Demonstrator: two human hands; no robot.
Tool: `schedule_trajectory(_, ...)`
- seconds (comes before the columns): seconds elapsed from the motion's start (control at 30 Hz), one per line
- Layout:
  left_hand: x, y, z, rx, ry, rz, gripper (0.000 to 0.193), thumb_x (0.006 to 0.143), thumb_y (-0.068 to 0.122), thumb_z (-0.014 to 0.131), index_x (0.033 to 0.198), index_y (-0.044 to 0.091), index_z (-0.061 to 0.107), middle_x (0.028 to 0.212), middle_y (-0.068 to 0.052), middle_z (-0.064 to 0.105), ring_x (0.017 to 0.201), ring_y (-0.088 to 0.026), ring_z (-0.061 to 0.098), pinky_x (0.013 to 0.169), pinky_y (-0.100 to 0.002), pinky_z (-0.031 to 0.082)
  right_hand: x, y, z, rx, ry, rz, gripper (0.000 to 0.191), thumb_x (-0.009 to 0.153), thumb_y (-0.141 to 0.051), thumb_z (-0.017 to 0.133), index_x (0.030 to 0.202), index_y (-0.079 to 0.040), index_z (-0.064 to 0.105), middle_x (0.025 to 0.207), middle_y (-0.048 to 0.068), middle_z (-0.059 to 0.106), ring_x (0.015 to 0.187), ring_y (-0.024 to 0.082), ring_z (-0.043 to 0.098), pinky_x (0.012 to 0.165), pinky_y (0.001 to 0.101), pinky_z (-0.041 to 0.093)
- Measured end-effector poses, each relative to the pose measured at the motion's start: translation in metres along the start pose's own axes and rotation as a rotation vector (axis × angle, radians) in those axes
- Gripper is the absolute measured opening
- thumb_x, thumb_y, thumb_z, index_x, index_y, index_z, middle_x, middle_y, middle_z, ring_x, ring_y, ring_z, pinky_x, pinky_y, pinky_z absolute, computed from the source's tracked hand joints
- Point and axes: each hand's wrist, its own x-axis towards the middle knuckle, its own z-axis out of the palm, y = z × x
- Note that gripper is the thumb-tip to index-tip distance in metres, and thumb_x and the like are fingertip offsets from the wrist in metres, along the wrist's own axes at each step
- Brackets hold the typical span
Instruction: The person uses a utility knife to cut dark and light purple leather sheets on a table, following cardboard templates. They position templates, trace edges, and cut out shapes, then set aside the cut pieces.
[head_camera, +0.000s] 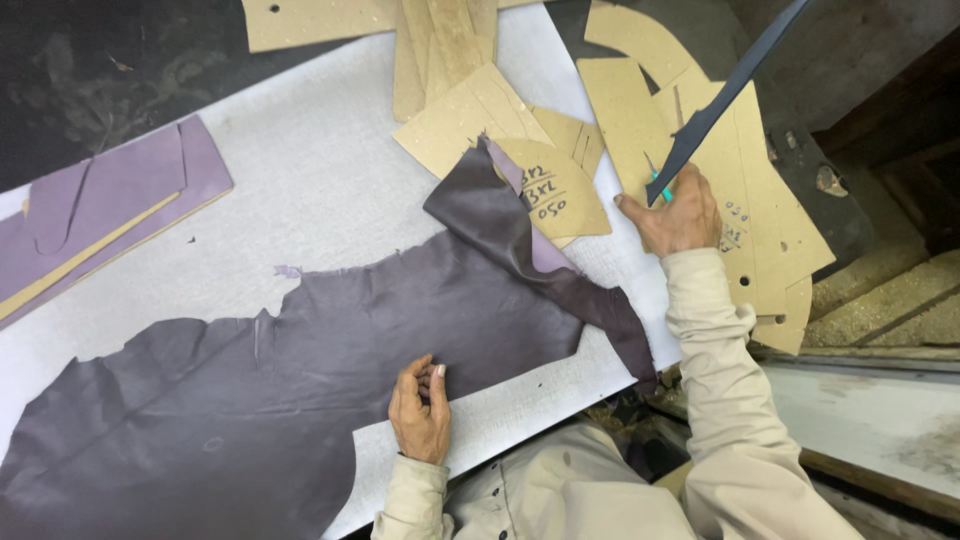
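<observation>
A person's left hand presses flat, fingers together, on the near edge of a dark purple leather hide spread smooth over a pale cutting board. To the right, the right hand pinches a long, dark leather strip above rigid tan cardboard patterns. Lilac cut pieces lie far left.
</observation>
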Motion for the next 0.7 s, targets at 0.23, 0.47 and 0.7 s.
schedule_trajectory(0.23, 0.005, 0.004, -0.001, 0.019, 0.025, 0.017, 0.024, 0.092, 0.011, 0.072, 0.113, 0.002, 0.068, 0.089, -0.008, 0.073, 0.072, -0.016, 0.067, 0.064, -0.03, 0.056, 0.0, -0.01, -0.004, -0.069, 0.19, -0.271, 0.075, 0.079, -0.044, 0.089, 0.131, 0.004, 0.061, 0.13, 0.032, 0.062, 0.115, 0.046, 0.062, 0.092, 0.0492, 0.051)
schedule_trajectory(0.47, 0.007, -0.001, -0.002, 0.001, 0.009, 0.022, 0.023, 0.092, 0.011, 0.072, 0.112, 0.001, 0.068, 0.089, -0.009, 0.073, 0.072, -0.017, 0.067, 0.064, -0.03, 0.056, -0.035, -0.049, 0.027, 0.025, -0.12, -0.198, 0.066, 0.084, -0.042, 0.082, 0.134, -0.005, 0.061, 0.129, 0.019, 0.067, 0.117, 0.04, 0.066, 0.099, 0.0474, 0.053)
schedule_trajectory(0.7, 0.008, -0.003, -0.005, -0.024, 0.013, 0.04, 0.023, 0.091, 0.012, 0.073, 0.111, 0.001, 0.068, 0.088, -0.009, 0.072, 0.07, -0.017, 0.067, 0.063, -0.03, 0.056, -0.048, -0.063, 0.037, 0.017, -0.051, -0.249, 0.08, 0.074, -0.03, 0.089, 0.138, 0.003, 0.055, 0.134, 0.025, 0.061, 0.115, 0.044, 0.063, 0.094, 0.0491, 0.052)
